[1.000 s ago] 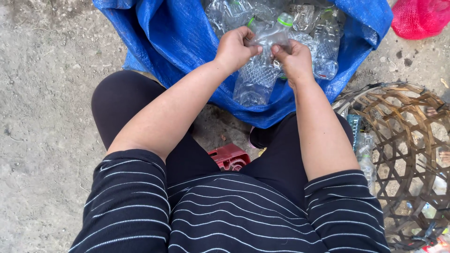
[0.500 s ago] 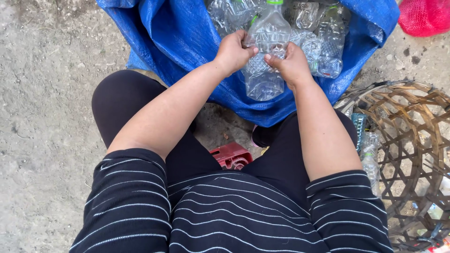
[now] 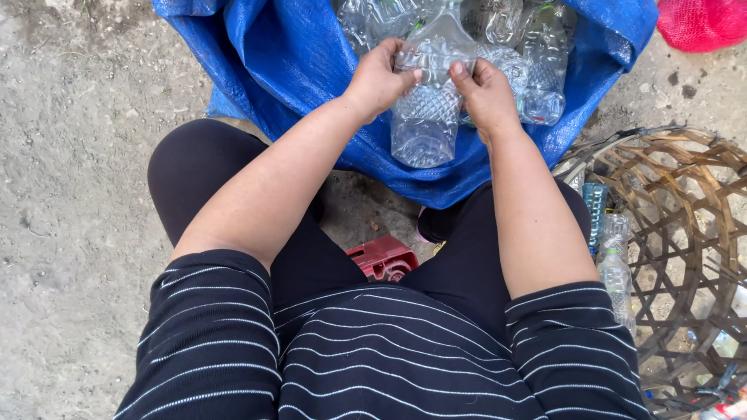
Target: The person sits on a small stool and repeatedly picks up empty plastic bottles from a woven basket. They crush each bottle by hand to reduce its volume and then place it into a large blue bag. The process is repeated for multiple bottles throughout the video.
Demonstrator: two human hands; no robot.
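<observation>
Over the open blue sack (image 3: 296, 70), whose top edge is cut off, the left hand (image 3: 381, 78) curls its fingers around a clear plastic bottle (image 3: 426, 117). Its cap is out of view. Opposite, the right hand (image 3: 486, 93) pinches the bottle's shoulder; a woven basket (image 3: 685, 233) sits rightmost.

Both bare forearms extend forward from striped short sleeves. Left hand (image 3: 380, 78) and right hand (image 3: 486, 93) are raised side by side, fingers curled closed in a grip, thumbs pointing inward toward each other.
</observation>
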